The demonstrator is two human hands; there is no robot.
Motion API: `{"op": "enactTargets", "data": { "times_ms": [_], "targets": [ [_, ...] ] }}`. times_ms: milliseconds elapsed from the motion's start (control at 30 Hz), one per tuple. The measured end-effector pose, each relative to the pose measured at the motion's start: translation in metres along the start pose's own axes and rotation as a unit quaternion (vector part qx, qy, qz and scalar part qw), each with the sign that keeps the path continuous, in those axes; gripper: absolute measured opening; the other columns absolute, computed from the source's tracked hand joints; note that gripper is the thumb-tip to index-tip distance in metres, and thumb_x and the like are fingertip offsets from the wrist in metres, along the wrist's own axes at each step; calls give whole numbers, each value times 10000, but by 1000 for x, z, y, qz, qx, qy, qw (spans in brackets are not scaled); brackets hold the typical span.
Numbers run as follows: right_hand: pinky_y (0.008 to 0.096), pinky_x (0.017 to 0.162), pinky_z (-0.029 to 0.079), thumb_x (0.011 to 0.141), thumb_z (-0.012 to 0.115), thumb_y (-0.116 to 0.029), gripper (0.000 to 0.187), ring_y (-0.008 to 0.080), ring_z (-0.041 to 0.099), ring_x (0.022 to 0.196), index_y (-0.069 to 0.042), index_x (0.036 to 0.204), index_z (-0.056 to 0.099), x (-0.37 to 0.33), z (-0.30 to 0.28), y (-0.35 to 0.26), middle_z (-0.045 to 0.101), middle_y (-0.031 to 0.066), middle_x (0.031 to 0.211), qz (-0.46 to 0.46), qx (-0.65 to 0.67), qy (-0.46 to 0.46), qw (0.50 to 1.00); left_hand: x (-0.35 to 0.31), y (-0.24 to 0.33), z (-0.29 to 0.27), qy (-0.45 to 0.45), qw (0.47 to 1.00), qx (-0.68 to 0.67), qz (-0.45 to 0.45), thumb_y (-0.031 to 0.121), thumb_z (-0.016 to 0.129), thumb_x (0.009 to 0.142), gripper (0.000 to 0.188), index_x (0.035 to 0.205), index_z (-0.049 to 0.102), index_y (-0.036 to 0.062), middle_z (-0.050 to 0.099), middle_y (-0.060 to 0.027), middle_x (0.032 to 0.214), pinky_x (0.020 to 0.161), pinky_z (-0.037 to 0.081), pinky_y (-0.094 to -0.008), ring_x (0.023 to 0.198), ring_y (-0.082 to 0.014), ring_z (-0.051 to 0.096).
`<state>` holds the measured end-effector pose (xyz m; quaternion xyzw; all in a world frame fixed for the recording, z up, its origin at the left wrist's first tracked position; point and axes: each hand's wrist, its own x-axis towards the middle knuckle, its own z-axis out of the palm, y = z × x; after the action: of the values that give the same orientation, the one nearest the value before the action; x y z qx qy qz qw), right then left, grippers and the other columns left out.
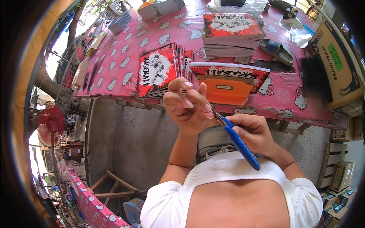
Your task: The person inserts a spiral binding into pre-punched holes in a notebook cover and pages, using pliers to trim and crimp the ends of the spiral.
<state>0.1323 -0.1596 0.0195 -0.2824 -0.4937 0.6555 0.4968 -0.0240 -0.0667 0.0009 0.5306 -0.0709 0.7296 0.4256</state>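
Note:
My right hand (253,133) grips a pair of pliers with blue handles (242,147), held above my lap at the table's near edge. The metal jaws point up and left, toward my left hand (189,104). The left hand is raised with its fingers bent inward and the fingertips drawn together beside the jaws. Whatever is pinched there is too small to make out. Just beyond the hands, a spiral notebook (232,71) with a red cover lies on the table, with an orange cover or sheet (222,91) at its near side. Left of it are several overlapping red notebooks (156,70).
A thick notebook stack (232,38) stands farther back on the pink patterned table (125,62). To its right lie a blue-grey slipper (276,52), a bundle of black spiral coils (315,78) and a large cardboard box (336,64). A red fan (51,121) stands at left.

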Motion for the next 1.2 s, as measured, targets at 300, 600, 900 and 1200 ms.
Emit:
{"op": "enactTargets", "data": {
  "times_ms": [300, 600, 900, 1200],
  "targets": [
    [171, 530, 377, 916, 578, -132, 280, 27, 498, 643, 31, 1143, 607, -2, -1, -12, 587, 12, 795, 122, 17, 21, 992, 6, 5, -5, -38, 993, 102, 46, -96, 694, 745, 375, 893, 392, 71, 444, -129, 1125, 929, 498, -273, 617, -80, 629],
    [179, 535, 376, 908, 589, -116, 267, 29, 490, 657, 24, 1132, 617, -5, 0, -5, 572, 14, 804, 54, 20, 33, 998, 5, 6, -2, -67, 988, 129, 51, -95, 667, 773, 331, 886, 381, 27, 458, -141, 1017, 813, 557, -235, 617, -136, 657],
    [231, 557, 423, 871, 626, -89, 261, 104, 547, 659, 34, 1101, 623, -4, -6, -7, 607, 74, 799, -104, -238, 16, 966, 1, 2, -7, -83, 992, 64, 67, -130, 716, 692, 400, 955, 433, -28, 485, -201, 1023, 857, 547, -345, 747, -249, 690],
    [257, 520, 430, 811, 658, -17, 290, 152, 544, 591, 17, 1098, 631, -6, -6, -3, 593, 98, 757, -204, -358, 53, 910, 2, 4, -7, -93, 994, 45, 31, -134, 726, 677, 413, 966, 455, -19, 499, -182, 1002, 945, 487, -360, 743, -234, 691]
  ]
}}
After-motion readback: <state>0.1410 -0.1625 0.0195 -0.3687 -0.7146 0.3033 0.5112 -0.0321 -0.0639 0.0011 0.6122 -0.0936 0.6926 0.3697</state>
